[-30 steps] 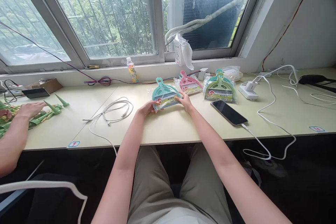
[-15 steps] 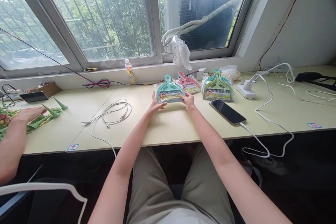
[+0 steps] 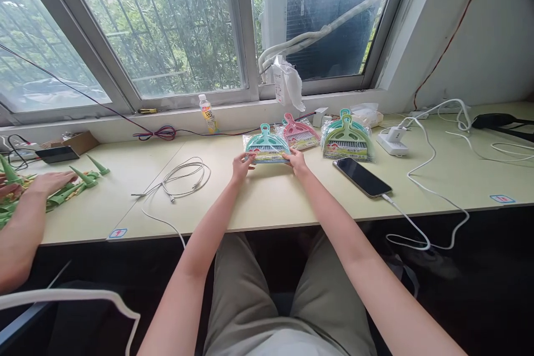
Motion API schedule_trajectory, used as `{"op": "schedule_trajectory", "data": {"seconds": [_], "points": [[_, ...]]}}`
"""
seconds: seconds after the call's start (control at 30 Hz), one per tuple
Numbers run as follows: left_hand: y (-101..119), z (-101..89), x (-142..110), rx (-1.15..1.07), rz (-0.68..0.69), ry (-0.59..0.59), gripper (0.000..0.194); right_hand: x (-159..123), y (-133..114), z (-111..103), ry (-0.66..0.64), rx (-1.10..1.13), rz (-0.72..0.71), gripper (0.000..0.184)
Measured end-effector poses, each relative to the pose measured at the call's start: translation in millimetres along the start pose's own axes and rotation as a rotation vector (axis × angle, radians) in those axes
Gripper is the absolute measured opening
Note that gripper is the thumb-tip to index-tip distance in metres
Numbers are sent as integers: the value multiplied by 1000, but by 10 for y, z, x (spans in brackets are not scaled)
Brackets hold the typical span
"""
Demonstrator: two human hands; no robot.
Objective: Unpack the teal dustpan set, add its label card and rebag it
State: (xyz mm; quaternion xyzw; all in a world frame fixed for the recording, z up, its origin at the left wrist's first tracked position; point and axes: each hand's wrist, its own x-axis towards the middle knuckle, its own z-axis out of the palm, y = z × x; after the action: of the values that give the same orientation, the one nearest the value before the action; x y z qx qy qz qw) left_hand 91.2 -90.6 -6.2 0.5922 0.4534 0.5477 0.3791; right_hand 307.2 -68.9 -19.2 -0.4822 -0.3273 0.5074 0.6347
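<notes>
A blue-green dustpan and brush set (image 3: 267,146) in clear plastic wrap is between my two hands at the middle of the table. My left hand (image 3: 243,167) grips its lower left corner, and my right hand (image 3: 297,161) grips its lower right corner. Just behind it to the right lies a wrapped pink dustpan and brush set (image 3: 299,132). Farther right are wrapped green dustpan and brush sets (image 3: 347,136), overlapping one another. Parts of the held set's edges are hidden behind my fingers.
A phone (image 3: 362,177) on a white cable lies right of my hands, near a white charger (image 3: 392,142). A coiled cable (image 3: 186,178) is to the left. A drink bottle (image 3: 207,114) leans by the window sill. At far left, another person's hand (image 3: 52,182) touches green pieces.
The held dustpan set has tipped backward and shifted slightly left. My left fingers have drawn in closer around its corner.
</notes>
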Motion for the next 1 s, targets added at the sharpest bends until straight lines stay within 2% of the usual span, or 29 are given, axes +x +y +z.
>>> {"op": "schedule_trajectory", "data": {"seconds": [0.17, 0.27, 0.3, 0.4, 0.47, 0.53, 0.6, 0.63, 0.7, 0.77, 0.87, 1.0], "points": [[-7, 7, 10, 62, -84, 60, 31, -37, -8, 16, -32, -13, -9, 51], [-4, -13, 4, 86, -80, 118, 30, -73, -28, 31, -56, -35, -5, 58], [-1, -26, -1, 81, -69, 128, 39, -89, -38, 38, -65, -43, -2, 60], [18, -71, -5, 14, -72, 140, 84, -140, -66, 58, -85, -63, -5, 62], [30, -107, 14, -58, -137, 140, 99, -163, -77, 67, -92, -78, -15, 61], [29, -150, 55, -126, -250, 146, 104, -168, -76, 67, -99, -101, -27, 59], [8, -201, 111, -180, -352, 133, 95, -158, -69, 59, -105, -129, -41, 55], [-9, -227, 139, -203, -379, 110, 84, -148, -65, 51, -106, -141, -48, 54], [-48, -269, 181, -227, -397, 42, 56, -122, -62, 29, -116, -156, -67, 51], [-82, -286, 195, -221, -395, -32, 43, -89, -61, 8, -131, -169, -87, 48], [-105, -259, 162, -203, -346, -80, 46, -40, -48, -2, -134, -211, -93, 45], [-91, -180, 89, -179, -238, -53, 51, -26, -18, 37, -83, -373, -75, 46]]}}
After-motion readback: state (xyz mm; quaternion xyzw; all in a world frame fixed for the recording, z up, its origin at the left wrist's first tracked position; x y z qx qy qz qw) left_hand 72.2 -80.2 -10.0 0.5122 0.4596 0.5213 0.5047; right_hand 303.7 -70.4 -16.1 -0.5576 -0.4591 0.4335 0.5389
